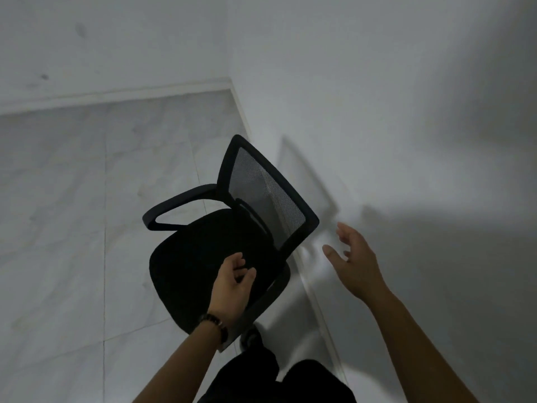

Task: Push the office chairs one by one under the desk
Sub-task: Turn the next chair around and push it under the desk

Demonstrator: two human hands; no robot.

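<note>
A black office chair (200,257) with a mesh backrest and two curved armrests stands on the tiled floor, its back close to the wall on the right. My left hand (232,283) hovers over the seat near the right armrest, fingers loosely curled, holding nothing. My right hand (353,260) is spread open in the air to the right of the backrest, apart from it. One chair caster (250,338) shows below the seat. No desk is in view.
White walls meet in a corner at the back, with a baseboard (316,303) running along the right wall close to the chair. Grey marble floor tiles (72,228) stretch to the left. My dark trousers (276,382) show at the bottom.
</note>
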